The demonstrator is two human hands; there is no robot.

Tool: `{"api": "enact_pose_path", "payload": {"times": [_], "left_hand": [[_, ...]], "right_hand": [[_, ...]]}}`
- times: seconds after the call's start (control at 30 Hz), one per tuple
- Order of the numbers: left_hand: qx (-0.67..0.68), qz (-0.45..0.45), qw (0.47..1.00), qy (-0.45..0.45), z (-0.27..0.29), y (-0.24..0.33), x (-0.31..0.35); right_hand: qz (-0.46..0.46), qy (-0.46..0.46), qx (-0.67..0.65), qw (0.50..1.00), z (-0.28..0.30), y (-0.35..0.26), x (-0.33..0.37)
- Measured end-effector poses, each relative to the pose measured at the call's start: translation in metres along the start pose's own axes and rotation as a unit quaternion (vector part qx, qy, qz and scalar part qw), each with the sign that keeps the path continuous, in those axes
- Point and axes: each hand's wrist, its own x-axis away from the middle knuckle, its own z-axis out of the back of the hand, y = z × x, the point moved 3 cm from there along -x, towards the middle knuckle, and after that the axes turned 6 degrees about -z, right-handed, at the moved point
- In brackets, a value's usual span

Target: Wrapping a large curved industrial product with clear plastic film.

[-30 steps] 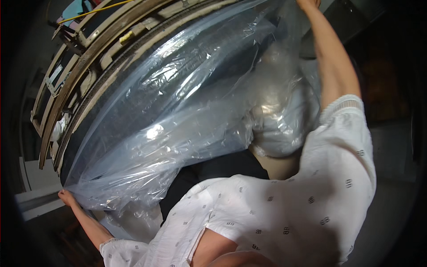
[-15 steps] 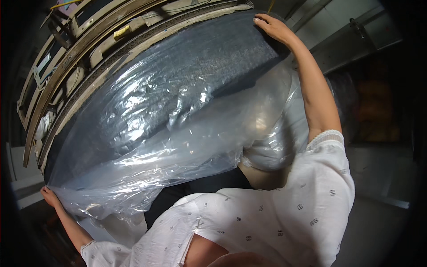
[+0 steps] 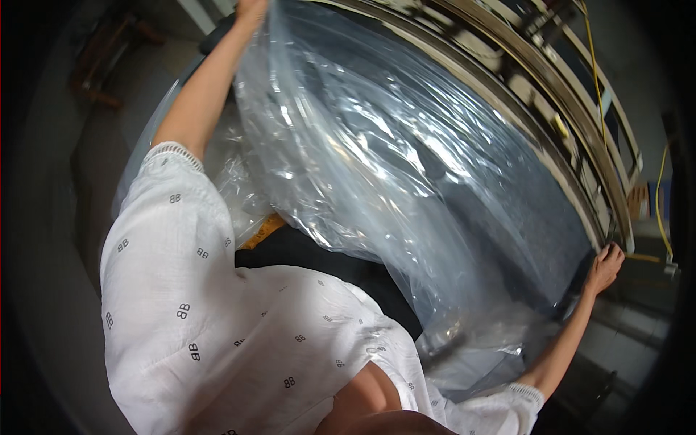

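A large clear plastic sheet [image 3: 341, 145] lies rumpled and shiny over a dark panel [image 3: 507, 203]. Its near edge droops over my dark-clothed lap [image 3: 319, 250]. At the top left, my left hand [image 3: 251, 10] is closed on the gathered edge of the sheet; the picture's edge cuts off its fingertips. Far to the right, at the end of the dark panel, my right hand [image 3: 607, 268] has its fingers curled in. What those fingers hold is hidden. Both arms are spread wide.
A long machine frame with metal rails [image 3: 536, 87] runs along the panel's far side, bearing a small yellow piece [image 3: 560, 126]. A yellow cord [image 3: 593, 58] hangs at the upper right. More bunched clear plastic [image 3: 235, 174] lies under my left arm. A brown stool-like object [image 3: 109, 61] stands at the left.
The view has swung, so the machine frame now lies at the upper right. My right hand has gone from lying on the panel's corner to curled fingers. My left arm now reaches up and forward.
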Motion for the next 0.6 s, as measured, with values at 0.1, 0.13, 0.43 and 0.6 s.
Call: {"api": "enact_pose_path", "payload": {"times": [0.1, 0.13, 0.43, 0.6], "left_hand": [[0.045, -0.008, 0.999, 0.017, 0.009, -0.003, 0.002], [0.051, -0.028, 0.998, 0.032, 0.014, -0.003, 0.001], [0.272, -0.072, 0.960, 0.000, -0.017, 0.005, 0.008], [0.066, -0.012, 0.997, 0.047, 0.015, -0.036, -0.006]], "right_hand": [[0.047, -0.126, -0.489, 0.862, 0.036, -0.152, -0.011], [0.001, -0.229, -0.588, 0.776, 0.060, -0.217, 0.001], [0.017, -0.576, -0.778, 0.251, 0.162, -0.604, 0.085], [0.215, -0.629, -0.669, 0.332, 0.225, -0.583, 0.126]]}}
